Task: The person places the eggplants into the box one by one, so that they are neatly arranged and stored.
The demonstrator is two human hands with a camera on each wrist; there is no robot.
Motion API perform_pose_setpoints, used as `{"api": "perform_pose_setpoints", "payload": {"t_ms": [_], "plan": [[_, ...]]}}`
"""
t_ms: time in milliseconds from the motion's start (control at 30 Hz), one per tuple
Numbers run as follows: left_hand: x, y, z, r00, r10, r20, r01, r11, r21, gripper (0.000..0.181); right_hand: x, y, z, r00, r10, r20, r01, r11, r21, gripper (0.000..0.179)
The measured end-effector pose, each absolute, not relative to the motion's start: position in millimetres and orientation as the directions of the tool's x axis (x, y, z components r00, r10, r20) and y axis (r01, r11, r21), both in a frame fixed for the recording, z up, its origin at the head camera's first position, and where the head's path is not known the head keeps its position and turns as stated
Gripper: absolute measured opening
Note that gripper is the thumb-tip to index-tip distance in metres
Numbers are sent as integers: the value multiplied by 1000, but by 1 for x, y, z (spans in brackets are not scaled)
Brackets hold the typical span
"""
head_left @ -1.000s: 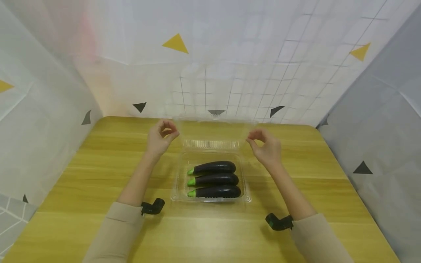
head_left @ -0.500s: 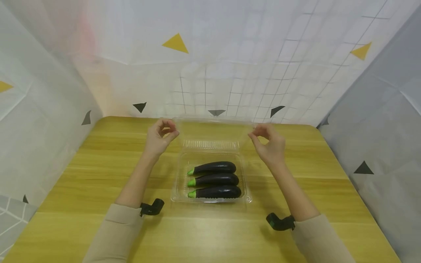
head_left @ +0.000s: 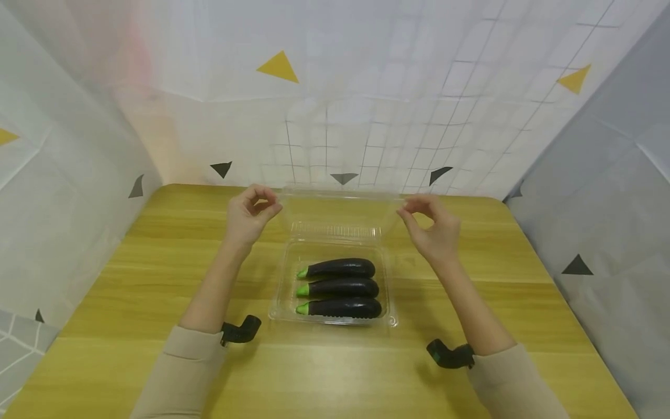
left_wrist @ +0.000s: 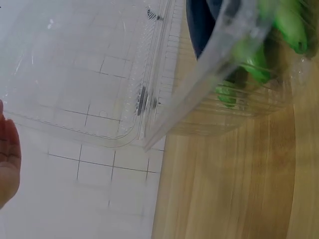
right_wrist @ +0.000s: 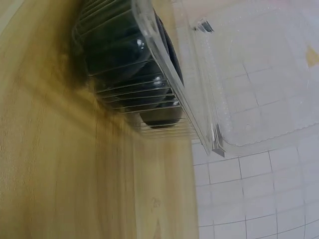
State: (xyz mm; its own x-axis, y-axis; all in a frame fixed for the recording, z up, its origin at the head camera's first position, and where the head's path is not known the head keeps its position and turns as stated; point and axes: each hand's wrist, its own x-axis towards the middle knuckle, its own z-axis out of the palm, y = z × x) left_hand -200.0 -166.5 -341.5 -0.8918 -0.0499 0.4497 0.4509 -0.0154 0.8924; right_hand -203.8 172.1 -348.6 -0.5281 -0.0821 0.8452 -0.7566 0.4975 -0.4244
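A clear plastic clamshell container (head_left: 281,291) lies on the table with its hinged lid (head_left: 335,208) raised at the back. Three dark eggplants (head_left: 342,287) with green stem ends lie side by side in its base. At the lid's left edge, my left hand (head_left: 247,220) pinches the rim between thumb and fingers. My right hand (head_left: 435,230) pinches the lid at its right edge. The left wrist view shows part of the left hand (left_wrist: 7,162) beside the lid (left_wrist: 75,74). In the right wrist view, eggplants (right_wrist: 119,55) show through the ribbed container wall, and the right hand is out of sight.
The container stands on a wooden table (head_left: 335,372) with a rounded back edge. White sheeting (head_left: 209,58) with grid lines and yellow and black triangles encloses the back and sides. A black wrist camera (head_left: 242,329) sits on each forearm.
My right hand has shifted slightly to the right at the lid's edge. My left hand has moved slightly left and up. The eggplants stay in the base.
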Motion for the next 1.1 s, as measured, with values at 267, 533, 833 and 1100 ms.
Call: {"api": "perform_pose_setpoints", "payload": {"t_ms": [267,533,833,1100], "plan": [[-193,-167,-337,-880,47,473,472,-31,881,17,-200,172,-351,-508,-70,859,-768,488,-414,24],[-184,-171,-338,-910,94,404,403,-36,915,24,-191,175,-356,-521,-74,850,-772,466,-432,29],[-170,-181,-351,-903,192,385,381,-57,923,17,-170,181,-360,-570,-173,803,-764,471,-441,32],[-151,-190,-363,-886,275,372,401,53,915,20,-150,187,-372,-557,-268,786,-807,399,-436,33]]}}
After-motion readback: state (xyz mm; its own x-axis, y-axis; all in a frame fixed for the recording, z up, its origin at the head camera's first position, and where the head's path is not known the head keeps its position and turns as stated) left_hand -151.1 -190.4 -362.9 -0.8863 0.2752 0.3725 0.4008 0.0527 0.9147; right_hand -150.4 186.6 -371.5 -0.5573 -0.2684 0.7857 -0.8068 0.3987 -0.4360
